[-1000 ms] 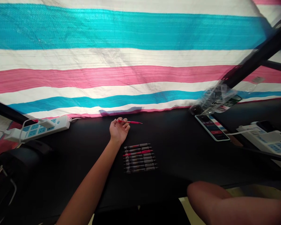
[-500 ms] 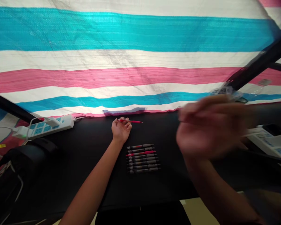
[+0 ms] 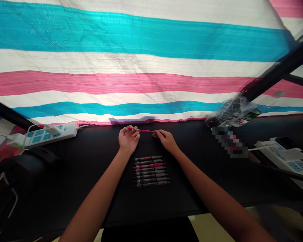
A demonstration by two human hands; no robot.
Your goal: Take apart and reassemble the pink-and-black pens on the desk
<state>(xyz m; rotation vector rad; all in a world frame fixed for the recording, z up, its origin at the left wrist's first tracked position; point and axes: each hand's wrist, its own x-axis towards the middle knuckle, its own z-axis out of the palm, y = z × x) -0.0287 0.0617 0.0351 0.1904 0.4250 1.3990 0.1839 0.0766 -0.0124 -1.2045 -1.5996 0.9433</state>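
Bench scene from the head view: 2 bare forearms entering from the bottom edge, both hands close together near the far edge of the bench (image 3: 53, 188).

Left hand (image 3: 128, 141): fingers curled inward, grip clamped on the rear part of a red pen (image 3: 141, 130). Right hand (image 3: 166, 140): thumb and forefinger drawn nearly together at the pen's far tip, fingertips (image 3: 155, 132) touching it or just beside it; exact contact too small to tell. Pen lying crosswise between the 2 hands, roughly level, just beyond the row below. Height above the bench impossible to judge from this view.

Nearer the body: about 8 pens (image 3: 151, 171) side by side on the bench, parallel and closely packed, the 3rd from the top with a red barrel, the others dark with grey ends. No hand on them.

Left of the hands: white power strip (image 3: 42, 134) with a plug and cable, black bag (image 3: 15, 174) beyond it. Right: crumpled clear plastic (image 3: 232, 112) at the far edge, a pixelated patch (image 3: 229, 143) hiding whatever lies there, second white power strip (image 3: 280, 158). Behind everything: blue, pink and white striped tarpaulin (image 3: 116, 80), crossed at upper right by a black metal bar (image 3: 275, 74).
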